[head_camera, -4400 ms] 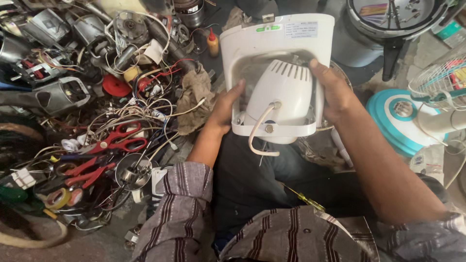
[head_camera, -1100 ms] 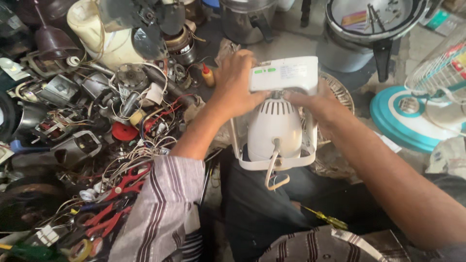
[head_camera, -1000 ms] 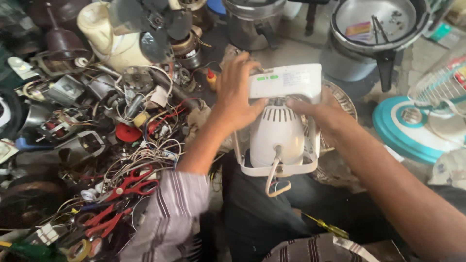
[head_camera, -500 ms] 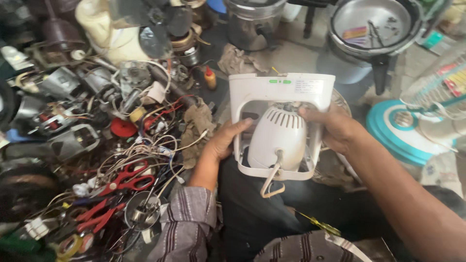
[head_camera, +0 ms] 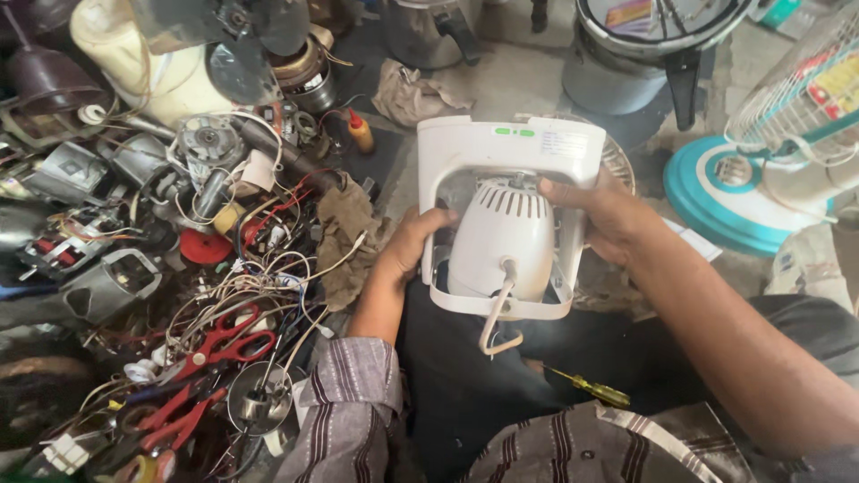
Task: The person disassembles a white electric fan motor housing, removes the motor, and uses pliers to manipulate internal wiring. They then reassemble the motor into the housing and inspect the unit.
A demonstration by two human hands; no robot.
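Both hands — left hand [head_camera: 413, 246], right hand [head_camera: 598, 215] — gripped the white fan housing [head_camera: 506, 228] at centre frame, red scissors [head_camera: 219, 340] lower left.

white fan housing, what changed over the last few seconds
About a second ago the white fan housing was tipped up, with the left hand on its top panel. It has since tilted back down over the lap, and the left hand has moved down to its lower left edge. The right hand keeps its grip on the right side. The yellow-handled screwdriver remains on the lap and the red scissors remain among the wires.
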